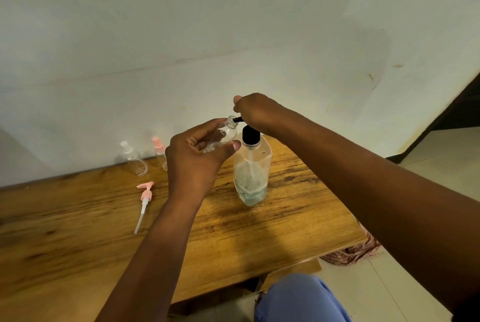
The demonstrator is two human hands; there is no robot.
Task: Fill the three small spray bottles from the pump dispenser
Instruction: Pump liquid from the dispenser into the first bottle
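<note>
A clear pump dispenser (251, 173) with a black pump head stands on the wooden table (78, 231), partly filled with pale liquid. My right hand (255, 112) rests on top of the pump head, fingers curled over it. My left hand (193, 158) holds a small clear uncapped bottle (226, 134), tilted, with its open neck at the black nozzle tip. Two more small bottles stand at the back by the wall: one with a white cap (133, 159) and one with a pink cap (159, 151), partly hidden behind my left hand.
A pink pump top with a white tube (144, 201) lies on the table, left of my left arm. The table's right edge is near the dispenser; a patterned cloth (355, 251) lies on the floor beyond. A blue-clad knee (298, 298) is below the front edge.
</note>
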